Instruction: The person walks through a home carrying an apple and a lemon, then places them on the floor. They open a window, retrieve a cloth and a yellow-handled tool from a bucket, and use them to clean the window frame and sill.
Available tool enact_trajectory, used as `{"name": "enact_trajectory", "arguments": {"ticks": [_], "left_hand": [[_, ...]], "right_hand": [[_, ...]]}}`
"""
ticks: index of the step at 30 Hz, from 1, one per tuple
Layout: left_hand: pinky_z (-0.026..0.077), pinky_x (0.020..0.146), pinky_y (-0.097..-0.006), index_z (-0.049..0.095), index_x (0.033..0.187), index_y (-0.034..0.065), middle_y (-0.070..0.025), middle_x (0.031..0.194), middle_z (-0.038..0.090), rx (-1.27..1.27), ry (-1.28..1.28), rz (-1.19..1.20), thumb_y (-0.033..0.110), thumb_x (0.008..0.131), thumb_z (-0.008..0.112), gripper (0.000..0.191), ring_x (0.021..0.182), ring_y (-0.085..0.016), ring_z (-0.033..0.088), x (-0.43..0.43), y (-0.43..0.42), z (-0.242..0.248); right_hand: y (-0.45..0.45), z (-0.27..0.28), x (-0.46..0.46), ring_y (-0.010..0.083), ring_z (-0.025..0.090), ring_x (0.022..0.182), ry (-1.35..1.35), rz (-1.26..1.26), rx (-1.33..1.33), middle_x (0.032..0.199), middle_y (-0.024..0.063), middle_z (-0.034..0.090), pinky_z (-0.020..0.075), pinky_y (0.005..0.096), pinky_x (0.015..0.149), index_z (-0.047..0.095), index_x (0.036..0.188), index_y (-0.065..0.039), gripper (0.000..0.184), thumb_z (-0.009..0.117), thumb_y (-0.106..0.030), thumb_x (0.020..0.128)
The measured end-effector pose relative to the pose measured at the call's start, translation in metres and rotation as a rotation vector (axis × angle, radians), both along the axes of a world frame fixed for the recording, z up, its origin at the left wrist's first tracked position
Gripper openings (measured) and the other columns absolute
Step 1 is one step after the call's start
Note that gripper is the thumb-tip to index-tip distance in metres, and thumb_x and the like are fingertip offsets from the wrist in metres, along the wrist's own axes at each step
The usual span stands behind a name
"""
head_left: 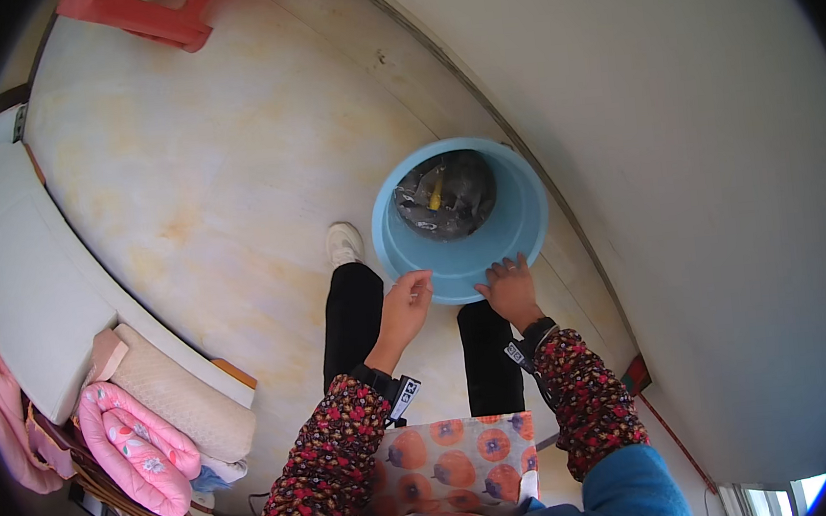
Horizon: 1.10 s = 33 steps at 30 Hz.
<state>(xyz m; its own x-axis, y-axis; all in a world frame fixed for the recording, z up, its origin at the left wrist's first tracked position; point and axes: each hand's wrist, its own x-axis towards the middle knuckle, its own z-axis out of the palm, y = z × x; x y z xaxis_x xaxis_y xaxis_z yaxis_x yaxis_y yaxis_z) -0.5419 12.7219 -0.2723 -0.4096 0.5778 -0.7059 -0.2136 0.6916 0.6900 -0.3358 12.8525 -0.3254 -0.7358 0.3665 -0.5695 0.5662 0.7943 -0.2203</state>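
In front of me on the floor stands a light blue plastic bucket [514,212], its mouth facing up towards me. At its bottom lies dark plastic [477,186], which looks like a bag, with a small yellow object [437,194] on it that I cannot identify. My right hand [511,290] holds the bucket's near rim, fingers hooked over the inner side. Close by on the left, my left hand [406,310] is at the same rim with curled fingers; whether it grips the rim is unclear.
A pale wall [642,186] runs close along the right. On the left is a white sofa or bed edge [53,267] with a beige cushion [181,389] and folded pink quilt [139,451]. A red plastic stool [164,22] stands at the far left. My shoe [345,243] is beside the bucket.
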Motion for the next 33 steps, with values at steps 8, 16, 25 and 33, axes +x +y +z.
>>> {"name": "enact_trajectory", "arguments": {"ticks": [8, 16, 25, 33], "left_hand": [[0.052, 0.073, -0.0322, 0.064, 0.114, 0.0048, -0.012, 0.103, 0.066, -0.006, -0.105, -0.085, 0.012, 0.09, 0.062, 0.025, 0.089, -0.022, 0.066, 0.062, -0.007, -0.019], [0.049, 0.083, -0.0273, 0.062, 0.117, 0.0039, -0.0063, 0.104, 0.067, -0.004, -0.181, -0.107, 0.01, 0.094, 0.06, 0.024, 0.095, -0.013, 0.063, 0.052, 0.001, -0.027], [0.047, 0.084, -0.0244, 0.063, 0.117, 0.0038, -0.0032, 0.103, 0.067, -0.064, -0.202, -0.04, 0.014, 0.097, 0.058, 0.022, 0.094, -0.009, 0.06, 0.043, -0.002, -0.03], [0.048, 0.084, -0.0283, 0.058, 0.126, 0.0072, -0.0089, 0.115, 0.064, -0.086, -0.26, 0.055, 0.022, 0.094, 0.063, 0.035, 0.097, -0.016, 0.063, 0.065, -0.002, -0.043]], "right_hand": [[-0.005, -0.039, 0.049, 0.0368, 0.065, 0.09, -0.281, -0.24, -0.324, 0.096, 0.0165, 0.069, 0.0498, 0.0516, 0.083, 0.07, 0.098, -0.007, 0.032, 0.063, -0.036, 0.086], [0.008, -0.185, -0.042, 0.044, 0.064, 0.092, 0.114, -0.649, -0.235, 0.107, 0.0248, 0.063, 0.0528, 0.0519, 0.079, 0.056, 0.12, -0.01, 0.039, 0.063, -0.026, 0.086], [-0.035, -0.187, -0.023, 0.0396, 0.064, 0.092, -0.05, -0.542, -0.326, 0.111, 0.0173, 0.059, 0.0529, 0.0501, 0.077, 0.063, 0.107, -0.014, 0.027, 0.064, -0.015, 0.08], [-0.007, 0.018, 0.01, 0.0373, 0.059, 0.078, 0.327, -0.663, -0.356, 0.09, 0.0155, 0.053, 0.0497, 0.0436, 0.067, 0.059, 0.091, -0.008, 0.021, 0.064, 0.0, 0.073]]}}
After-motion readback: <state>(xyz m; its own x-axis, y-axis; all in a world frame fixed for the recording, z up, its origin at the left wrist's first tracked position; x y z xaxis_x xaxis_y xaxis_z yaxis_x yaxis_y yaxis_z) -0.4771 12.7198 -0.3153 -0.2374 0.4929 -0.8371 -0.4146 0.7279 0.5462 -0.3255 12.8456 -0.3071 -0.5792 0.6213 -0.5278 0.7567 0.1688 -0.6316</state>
